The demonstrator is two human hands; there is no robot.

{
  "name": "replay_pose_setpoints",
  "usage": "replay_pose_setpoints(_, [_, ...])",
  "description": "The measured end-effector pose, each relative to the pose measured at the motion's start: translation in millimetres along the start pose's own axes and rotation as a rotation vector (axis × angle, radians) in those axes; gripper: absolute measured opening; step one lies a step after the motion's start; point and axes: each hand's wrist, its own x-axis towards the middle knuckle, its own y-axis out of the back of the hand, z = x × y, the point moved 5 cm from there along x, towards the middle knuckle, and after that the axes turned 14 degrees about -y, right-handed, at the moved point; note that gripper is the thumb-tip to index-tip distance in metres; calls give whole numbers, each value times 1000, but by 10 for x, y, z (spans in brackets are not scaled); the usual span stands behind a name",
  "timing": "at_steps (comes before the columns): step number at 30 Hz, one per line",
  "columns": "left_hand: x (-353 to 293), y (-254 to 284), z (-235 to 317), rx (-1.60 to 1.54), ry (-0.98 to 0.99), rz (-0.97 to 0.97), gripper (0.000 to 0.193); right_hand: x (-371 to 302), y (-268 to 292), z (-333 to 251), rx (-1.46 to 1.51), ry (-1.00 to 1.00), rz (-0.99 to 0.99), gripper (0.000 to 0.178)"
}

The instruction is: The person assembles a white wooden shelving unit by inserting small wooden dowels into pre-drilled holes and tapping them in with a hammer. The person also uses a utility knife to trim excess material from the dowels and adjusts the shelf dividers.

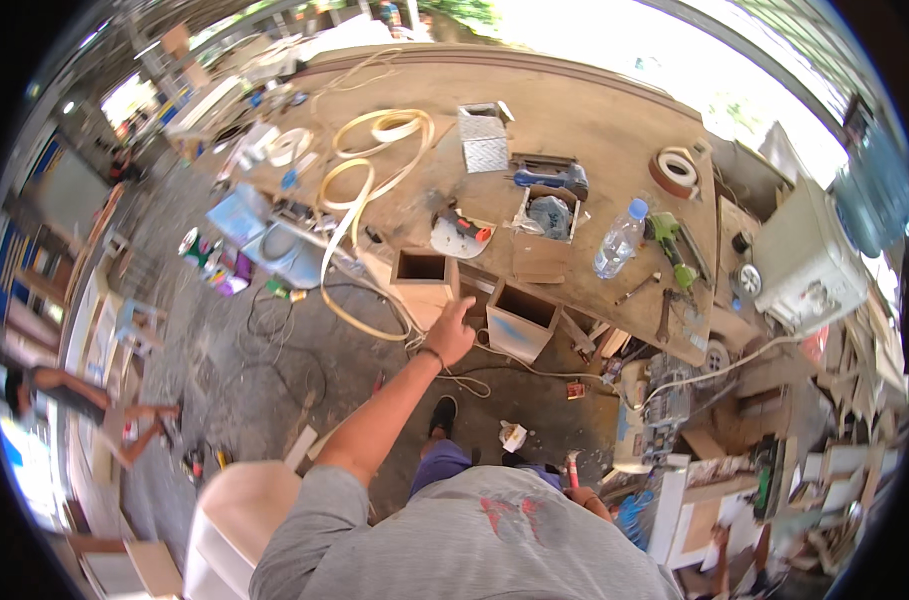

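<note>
Pointing between the pale box [421, 300] and the blue-streaked box [514, 339] at the bench [599, 110], our left hand [452, 335]'s loosely open, apparently empty; our right hand [581, 494] grips a hammer [573, 472]. We're likely positioning boxes; next calls for a steadying left grip!

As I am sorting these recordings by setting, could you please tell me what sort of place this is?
Probably a woodworking shop: a green power tool lies on a broad worktable, an open-topped wooden box stands near the left hand, and wood scraps are heaped at the far right.
</note>
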Motion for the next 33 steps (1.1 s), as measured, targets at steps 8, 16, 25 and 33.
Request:
replay_pose_setpoints(8, [1584,62,-1073,150,-125,-350,57,-436,-1117,-486,312,-213,77,34])
replay_pose_setpoints(16, [2176,-35,-1535,288,-367,-552,51,-881,-2166,-911,559,-328,82,38])
replay_pose_setpoints(25, [3022,157,-1905,239,-356,-221,38,-1121,-2872,-1172,725,-415,43,42])
replay_pose_setpoints(33, [2487,156,-1614,465,-778,-839,39,-1243,-3333,-1247,811,-452,24,46])
